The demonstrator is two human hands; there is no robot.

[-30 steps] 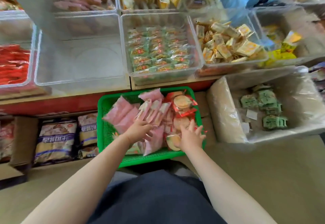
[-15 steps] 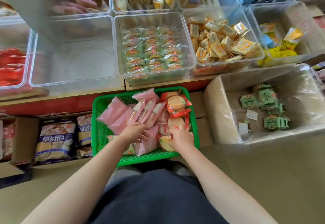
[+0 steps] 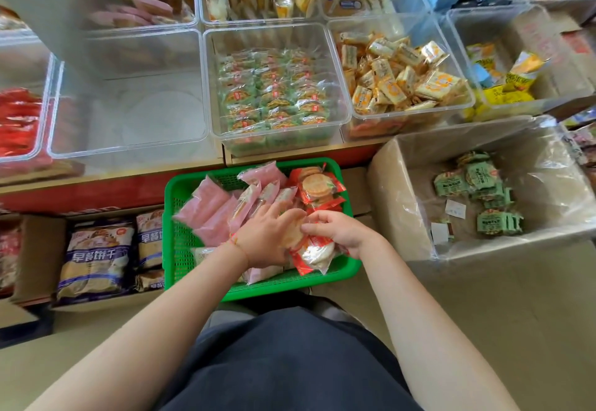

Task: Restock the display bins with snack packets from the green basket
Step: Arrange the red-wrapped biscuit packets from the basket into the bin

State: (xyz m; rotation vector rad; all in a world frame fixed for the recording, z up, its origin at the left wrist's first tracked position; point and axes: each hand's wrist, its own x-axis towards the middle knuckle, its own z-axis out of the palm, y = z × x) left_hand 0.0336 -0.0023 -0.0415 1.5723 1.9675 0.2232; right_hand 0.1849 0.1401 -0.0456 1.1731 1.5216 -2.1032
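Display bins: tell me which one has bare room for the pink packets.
The clear bin left of the green-wrapped cracker bin is bare; nothing lies on its floor. The red-packet bin borders its left side. The cracker bin and the yellow-packet bin are crowded. The green basket is piled full under both hands.

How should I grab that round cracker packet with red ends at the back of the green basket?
Probably pinch the red crimped end of the cracker packet from above: it lies flat atop the pile in the green basket, and the flat end spares the crackers.
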